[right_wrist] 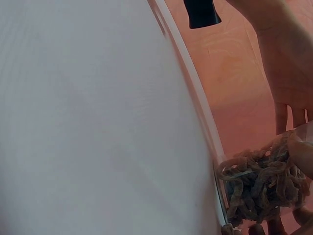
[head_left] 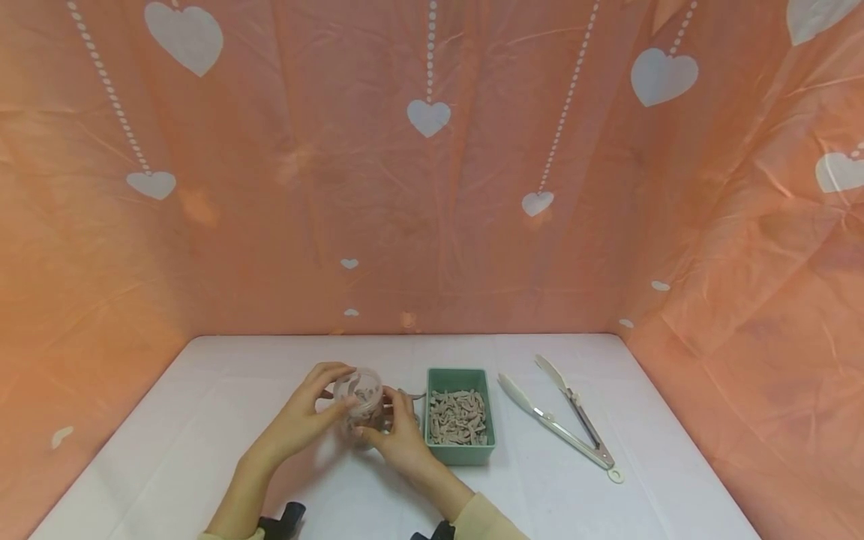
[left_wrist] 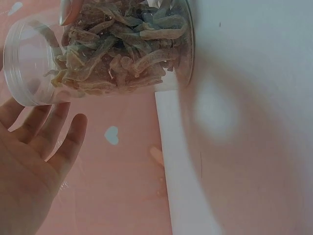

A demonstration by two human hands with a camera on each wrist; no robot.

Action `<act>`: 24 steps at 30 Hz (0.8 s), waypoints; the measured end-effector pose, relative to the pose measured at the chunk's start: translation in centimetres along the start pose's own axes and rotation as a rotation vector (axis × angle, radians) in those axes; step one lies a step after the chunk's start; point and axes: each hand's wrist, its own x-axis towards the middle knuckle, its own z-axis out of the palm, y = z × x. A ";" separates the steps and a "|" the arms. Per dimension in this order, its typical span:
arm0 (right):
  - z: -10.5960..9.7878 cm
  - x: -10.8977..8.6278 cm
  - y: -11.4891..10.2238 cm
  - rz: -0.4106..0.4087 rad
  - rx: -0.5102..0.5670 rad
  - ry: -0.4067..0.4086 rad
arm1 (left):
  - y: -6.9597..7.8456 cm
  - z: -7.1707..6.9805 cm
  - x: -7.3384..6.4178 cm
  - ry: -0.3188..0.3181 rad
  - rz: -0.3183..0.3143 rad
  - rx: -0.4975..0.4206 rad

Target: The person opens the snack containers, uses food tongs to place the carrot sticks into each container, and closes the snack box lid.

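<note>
A clear plastic jar point(head_left: 367, 405) stands upright on the white table, partly filled with brownish-grey strips point(left_wrist: 122, 49) that look dried. My left hand point(head_left: 307, 416) holds the jar round its top rim, thumb in front and fingers behind. Lower down, my right hand point(head_left: 403, 444) grips the jar's right side. From the left wrist, the left fingers point(left_wrist: 71, 147) curve behind the jar's neck. Whether a clear lid covers the mouth, I cannot tell. Just right of the right hand sits a green rectangular tub point(head_left: 460, 454) holding many similar strips.
Metal tongs with pale tips point(head_left: 574, 442) lie spread apart on the table point(head_left: 202, 420), right of the tub. Something thin and dark point(head_left: 417, 396) shows between the right hand and tub, mostly hidden. An orange curtain with white hearts point(head_left: 432, 225) surrounds the back and sides.
</note>
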 end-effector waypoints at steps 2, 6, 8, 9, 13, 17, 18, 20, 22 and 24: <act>0.0 0.0 0.1 0.001 0.001 0.000 | 0.0 0.0 0.0 -0.011 0.012 -0.001; 0.1 0.1 0.2 0.002 0.006 -0.003 | 0.1 -0.2 -0.1 -0.029 0.007 -0.018; 0.1 0.0 0.2 0.011 0.007 -0.007 | 0.3 -0.3 -0.1 -0.041 -0.012 -0.032; 0.1 0.0 0.2 0.012 0.009 -0.008 | 0.3 -0.3 -0.1 -0.047 -0.023 -0.038; 0.1 0.0 0.1 0.014 0.010 -0.009 | 0.5 -0.4 -0.1 -0.057 -0.055 -0.049; 0.1 -0.1 0.0 0.006 0.009 -0.001 | 0.2 -0.2 -0.1 -0.046 -0.071 -0.043; 0.1 -0.1 0.0 0.003 0.008 0.002 | 0.2 -0.1 -0.1 -0.041 -0.074 -0.042; 0.1 -0.2 -0.1 -0.006 0.008 0.008 | 0.0 0.0 0.0 -0.031 -0.075 -0.034; 0.1 -0.2 -0.2 -0.013 0.009 0.009 | -0.1 0.1 0.0 -0.022 -0.079 -0.025; 0.1 -0.2 -0.2 -0.018 0.008 0.008 | -0.1 0.1 0.0 -0.015 -0.084 -0.015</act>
